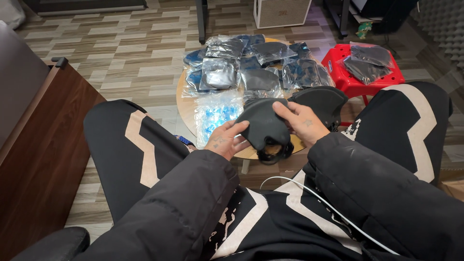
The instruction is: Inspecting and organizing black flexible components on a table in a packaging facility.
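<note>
Fingers (238, 127) of your left hand (223, 140) are curling up under the black fabric piece (263, 123), thumb and fingertips pinching its near-left edge; they are clamped on cloth, not spread.

Your right hand (302, 123) is lying over the same piece from the other side, fingers pressing flat and close together on its top, thumb hidden underneath, so how hard it is gripping cannot be told.

Both hands are holding the fabric piece above your lap, between your knees. It is sitting directly between the two sets of fingertips, touching both. Its long axis is running roughly left to right, from one hand to the other, and a dark ring-shaped part (273, 152) is hanging just below the fingers.

Neither hand is clearly nearer; the left is gripping the lower edge, the right is covering the upper right.

Beyond the fingertips:
- a second dark curved piece (321, 101), just past your right fingers, resting at the table edge;
- a round wooden table (184, 108) loaded with clear plastic bags (220, 75) of dark items;
- a red stool (355, 79) further right, also bearing bags.

A white cable (309, 191) is crossing your lap, nearer you than the fingers.
</note>
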